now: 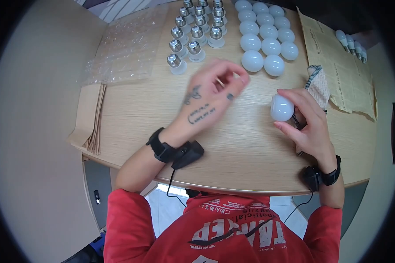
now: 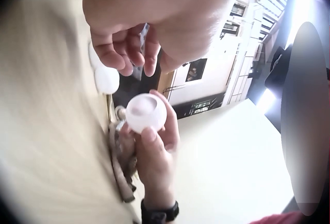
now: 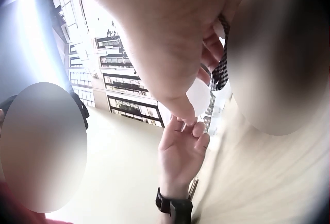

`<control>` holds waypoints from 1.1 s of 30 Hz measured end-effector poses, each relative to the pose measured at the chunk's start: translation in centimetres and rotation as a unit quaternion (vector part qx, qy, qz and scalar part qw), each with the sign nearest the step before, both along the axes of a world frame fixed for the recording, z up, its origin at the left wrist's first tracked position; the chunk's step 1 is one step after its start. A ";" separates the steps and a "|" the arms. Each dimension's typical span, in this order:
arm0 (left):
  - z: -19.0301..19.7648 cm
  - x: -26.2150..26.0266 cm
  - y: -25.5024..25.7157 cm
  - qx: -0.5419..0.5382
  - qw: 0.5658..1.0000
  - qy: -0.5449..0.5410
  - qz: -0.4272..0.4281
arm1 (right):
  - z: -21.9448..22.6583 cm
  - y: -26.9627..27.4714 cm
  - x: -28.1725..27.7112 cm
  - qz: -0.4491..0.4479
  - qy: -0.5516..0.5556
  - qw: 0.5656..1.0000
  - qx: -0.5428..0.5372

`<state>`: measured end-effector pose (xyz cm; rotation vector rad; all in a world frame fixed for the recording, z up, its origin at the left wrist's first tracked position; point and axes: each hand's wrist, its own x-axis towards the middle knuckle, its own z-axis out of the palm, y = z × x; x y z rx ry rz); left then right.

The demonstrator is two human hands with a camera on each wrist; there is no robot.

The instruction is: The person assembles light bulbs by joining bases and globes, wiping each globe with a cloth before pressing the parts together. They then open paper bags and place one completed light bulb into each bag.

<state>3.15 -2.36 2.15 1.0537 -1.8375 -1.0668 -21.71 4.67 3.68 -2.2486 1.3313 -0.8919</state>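
My right hand (image 1: pixel 309 120) pinches a white bulb globe (image 1: pixel 282 108) between thumb and fingers, above the right part of the table. The globe's round opening faces left, and its hollow inside shows in the left wrist view. A pale cloth (image 1: pixel 319 83) with a checked edge shows behind the palm and between thumb and fingers. My left hand (image 1: pixel 215 87), slightly blurred, hovers left of the globe with its fingers loosely bent and nothing visible in them. Just beyond it stand several bulb bases (image 1: pixel 196 52), metal screw caps up. Several white globes (image 1: pixel 252 61) lie in rows to their right.
Brown printed paper (image 1: pixel 333 61) covers the right back, with several finished bulbs (image 1: pixel 350 44) on it. Clear plastic wrap (image 1: pixel 123 48) lies at the back left, and folded brown paper bags (image 1: pixel 90 114) at the left edge. The wooden table's front edge (image 1: pixel 232 189) curves before the body.
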 end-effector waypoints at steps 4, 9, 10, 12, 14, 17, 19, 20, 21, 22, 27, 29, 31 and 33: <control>1.8 2.5 -2.3 -0.239 0.932 -0.198 0.189 | -0.2 0.0 -0.2 -0.011 -0.009 1.000 0.009; 1.9 5.7 -3.7 -0.254 0.859 -0.377 0.235 | -0.4 -0.2 -0.5 -0.012 -0.012 1.000 0.011; 1.9 6.0 -3.6 -0.237 0.852 -0.408 0.227 | -0.4 -0.1 -0.5 -0.013 -0.014 1.000 0.013; 2.0 6.1 -3.5 -0.194 0.848 -0.445 0.214 | -0.5 -0.2 -0.4 -0.013 -0.017 1.000 0.010; 2.2 6.0 -3.4 -0.141 0.853 -0.458 0.205 | -0.7 -0.2 -0.5 -0.011 -0.017 1.000 -0.003; 2.3 6.0 -3.4 -0.154 0.851 -0.462 0.197 | -0.7 -0.2 -0.5 -0.010 -0.022 1.000 0.006; 2.8 6.0 -3.2 -0.139 0.862 -0.447 0.194 | -0.8 -0.3 -0.5 -0.006 -0.030 1.000 0.007; 3.1 5.8 -3.0 -0.132 0.868 -0.440 0.191 | -0.9 -0.3 -0.6 -0.006 -0.034 0.999 0.007; 3.5 5.6 -2.8 -0.112 0.895 -0.399 0.166 | -0.9 -0.2 -0.6 -0.005 -0.039 0.999 0.011; 4.0 5.3 -2.5 -0.090 0.919 -0.357 0.140 | -1.0 -0.2 -0.6 -0.005 -0.044 0.999 0.015; 3.9 3.2 -1.2 0.079 0.992 -0.097 0.002 | -1.0 -0.2 -0.8 0.000 -0.050 0.999 0.020; 3.0 2.4 -0.7 0.114 0.991 -0.044 -0.050 | -0.8 -0.1 -0.7 0.001 -0.048 0.999 0.016; 2.4 1.4 -0.1 0.161 0.983 -0.001 -0.085 | -0.8 -0.1 -0.7 0.004 -0.059 0.998 0.014; 2.1 0.5 0.5 0.218 0.970 0.032 -0.103 | -0.8 0.0 -0.6 0.009 -0.071 0.997 0.010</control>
